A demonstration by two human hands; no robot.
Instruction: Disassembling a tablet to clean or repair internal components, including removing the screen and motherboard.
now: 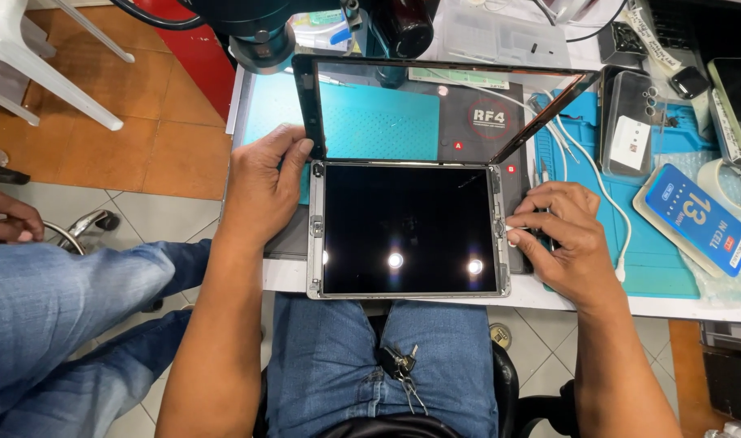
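so nearest the camera you get the person's lap, blue jeans with one bunch of keys [399,365] lying on it. just past that sits one tablet [409,229], dark screen up, its near edge hanging off the front lip of the table [670,307] right above the knees. it lies between the two hands, dead centre, and it's close to square but a bit wider side to side. the left hand [261,191] sits at the tablet's far left corner, fingers curled loosely, thumb and fingertips pinching the lower left edge of one glass panel [435,105] that's lifted off and tilted up behind the tablet like an open lid, hinged along the far side. the right hand [561,235] rests on the right edge of the tablet, fingers bent and close together, tips pressed on the metal frame; can't tell if there's a small white thing under the fingertips or just glare. both hands are about equally near, one per side. further out, one teal mat [654,268] covers the bench, with one white cable [610,203] running across it, one blue phone box [695,219] to the right, one clear case [630,122] beyond that. far left, another person's hand [10,219] rests on a denim knee.
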